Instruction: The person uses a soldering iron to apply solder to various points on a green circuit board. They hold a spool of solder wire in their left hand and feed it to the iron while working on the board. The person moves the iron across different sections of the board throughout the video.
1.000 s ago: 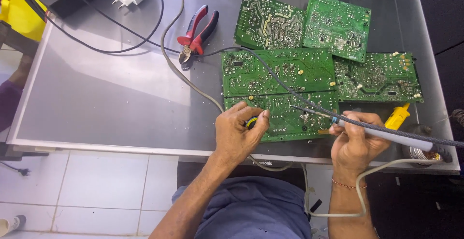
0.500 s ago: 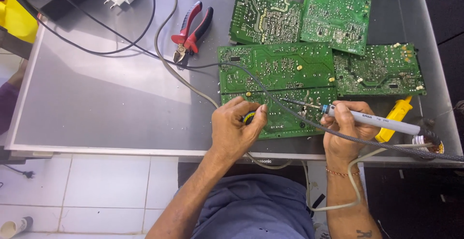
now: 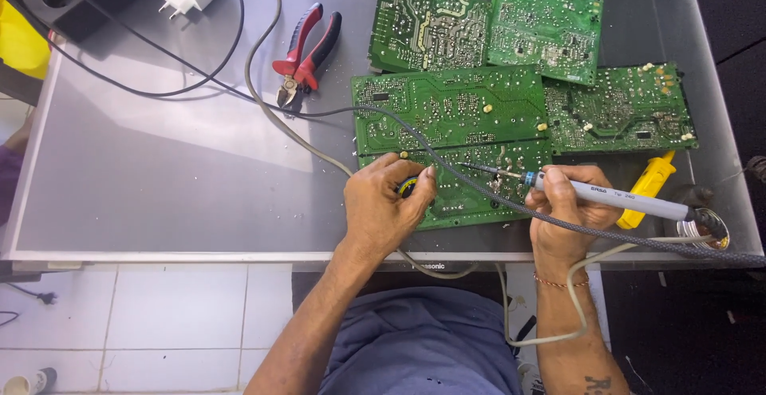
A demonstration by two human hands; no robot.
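While the soldering iron (image 3: 614, 197) is gripped pen-fashion in the right hand (image 3: 568, 211), fingers closed around its pale barrel, the metal tip is held low over the nearest green circuit board (image 3: 467, 179), solder side up, at the desk's (image 3: 159, 179) front edge. The left hand (image 3: 383, 207) is curled shut on a small yellow-and-black object, possibly a solder reel; its kind cannot be told. That hand rests on the board's left part.

For a clean joint, it is judged that the tip should be laid against pad and lead together, with the wrist braced on the desk. The braided grey cord (image 3: 479, 191) crosses the board just beside the tip and is best kept off the hot metal. The board is held only by the left hand, so steady downward pressure is advised.

Four more boards (image 3: 487, 24) lie overlapped behind, touching the worked one. Red-handled pliers (image 3: 307, 52) lie well apart at upper left. A yellow tool (image 3: 648, 187) lies just right of the right hand, partly under the iron.
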